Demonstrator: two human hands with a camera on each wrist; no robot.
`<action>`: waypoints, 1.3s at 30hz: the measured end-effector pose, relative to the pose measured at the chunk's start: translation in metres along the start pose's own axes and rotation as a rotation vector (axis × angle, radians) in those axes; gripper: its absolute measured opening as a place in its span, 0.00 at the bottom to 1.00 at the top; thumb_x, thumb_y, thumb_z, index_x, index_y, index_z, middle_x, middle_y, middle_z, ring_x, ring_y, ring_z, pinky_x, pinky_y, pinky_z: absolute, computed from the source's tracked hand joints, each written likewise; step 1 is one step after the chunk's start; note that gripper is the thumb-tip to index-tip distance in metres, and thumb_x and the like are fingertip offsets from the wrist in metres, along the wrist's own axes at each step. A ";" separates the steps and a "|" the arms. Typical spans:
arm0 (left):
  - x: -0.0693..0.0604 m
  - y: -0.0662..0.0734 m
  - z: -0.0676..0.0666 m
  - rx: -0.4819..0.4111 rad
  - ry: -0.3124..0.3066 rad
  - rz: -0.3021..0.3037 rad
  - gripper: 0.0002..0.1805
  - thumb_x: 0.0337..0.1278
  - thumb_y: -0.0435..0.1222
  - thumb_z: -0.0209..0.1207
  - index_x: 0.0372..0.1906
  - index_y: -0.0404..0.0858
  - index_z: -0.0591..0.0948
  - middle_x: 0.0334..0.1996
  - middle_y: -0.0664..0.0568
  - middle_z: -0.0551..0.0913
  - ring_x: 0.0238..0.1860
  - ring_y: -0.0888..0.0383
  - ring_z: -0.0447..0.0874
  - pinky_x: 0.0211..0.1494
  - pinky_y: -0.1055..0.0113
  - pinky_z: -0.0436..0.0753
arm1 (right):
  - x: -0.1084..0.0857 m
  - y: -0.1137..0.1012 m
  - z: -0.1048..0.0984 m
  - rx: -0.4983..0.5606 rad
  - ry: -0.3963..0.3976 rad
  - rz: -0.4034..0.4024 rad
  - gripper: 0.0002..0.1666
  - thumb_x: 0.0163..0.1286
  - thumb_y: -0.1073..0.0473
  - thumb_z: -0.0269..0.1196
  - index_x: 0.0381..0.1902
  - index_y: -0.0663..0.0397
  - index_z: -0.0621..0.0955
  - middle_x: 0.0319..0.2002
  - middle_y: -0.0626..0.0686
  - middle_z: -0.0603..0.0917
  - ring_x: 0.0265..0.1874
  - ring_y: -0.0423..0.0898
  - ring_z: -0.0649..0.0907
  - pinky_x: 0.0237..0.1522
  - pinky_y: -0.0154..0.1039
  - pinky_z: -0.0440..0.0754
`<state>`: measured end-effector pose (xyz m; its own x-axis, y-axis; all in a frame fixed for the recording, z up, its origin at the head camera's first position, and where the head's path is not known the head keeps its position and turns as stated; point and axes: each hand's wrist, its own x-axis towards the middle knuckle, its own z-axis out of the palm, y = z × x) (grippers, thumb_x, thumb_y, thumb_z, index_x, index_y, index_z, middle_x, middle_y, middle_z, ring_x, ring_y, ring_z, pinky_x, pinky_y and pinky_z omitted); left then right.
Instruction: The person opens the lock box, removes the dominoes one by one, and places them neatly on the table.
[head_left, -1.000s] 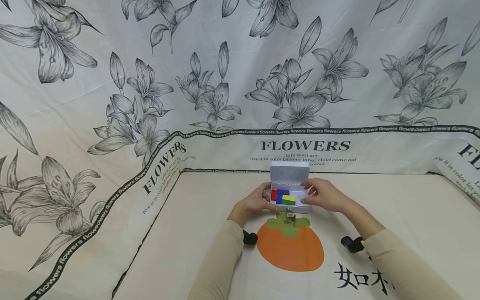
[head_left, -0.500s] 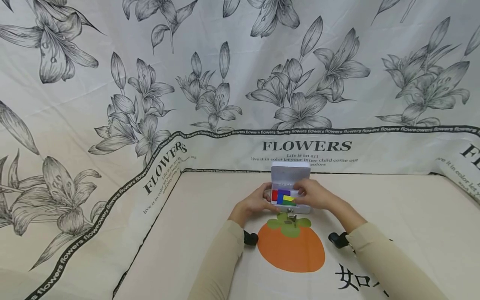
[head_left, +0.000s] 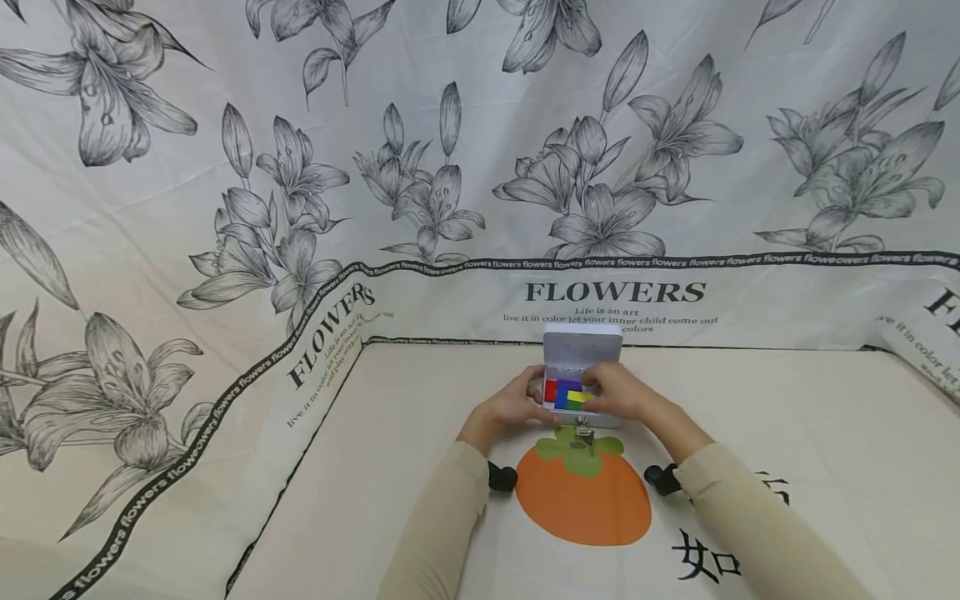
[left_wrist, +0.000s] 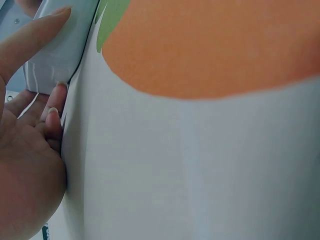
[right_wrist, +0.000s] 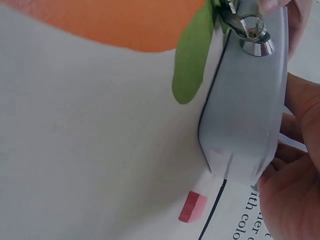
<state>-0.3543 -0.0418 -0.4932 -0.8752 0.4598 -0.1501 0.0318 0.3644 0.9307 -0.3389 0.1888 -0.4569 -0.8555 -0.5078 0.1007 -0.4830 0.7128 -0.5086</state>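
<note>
Nearest, an orange fruit print (head_left: 583, 504) marks the table (head_left: 397, 433). Beyond it, keys (right_wrist: 230, 19) hang at the lock (right_wrist: 257, 47) on the front of the white box (right_wrist: 240, 110). The left-hand grip (head_left: 508, 405) is closed round the box's left end, thumb against the front wall, probably to steady it. The right-hand grip (head_left: 622, 392) dips inside from the right, fingers bent; whether they pinch anything is hidden. Packed left inside are a yellow-and-green block (head_left: 576, 397), blue block (head_left: 561, 399), red block (head_left: 551, 391) and purple block (head_left: 570, 385). A loose pinkish block (right_wrist: 193, 207) lies near the box's right end. Farthest, the lid (head_left: 582, 346) stands tipped back, presumably leaving the inside reachable.
</note>
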 end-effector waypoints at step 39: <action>0.000 -0.001 0.000 -0.033 0.001 -0.030 0.54 0.42 0.28 0.79 0.76 0.50 0.65 0.38 0.49 0.74 0.43 0.55 0.71 0.48 0.62 0.70 | 0.001 0.001 -0.019 0.005 -0.204 -0.042 0.25 0.57 0.75 0.70 0.55 0.66 0.83 0.44 0.58 0.86 0.44 0.54 0.84 0.52 0.52 0.83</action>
<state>-0.3548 -0.0420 -0.4938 -0.8760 0.4483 -0.1782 -0.0109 0.3509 0.9363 -0.3436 0.1984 -0.4415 -0.7786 -0.6253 -0.0533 -0.5165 0.6867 -0.5116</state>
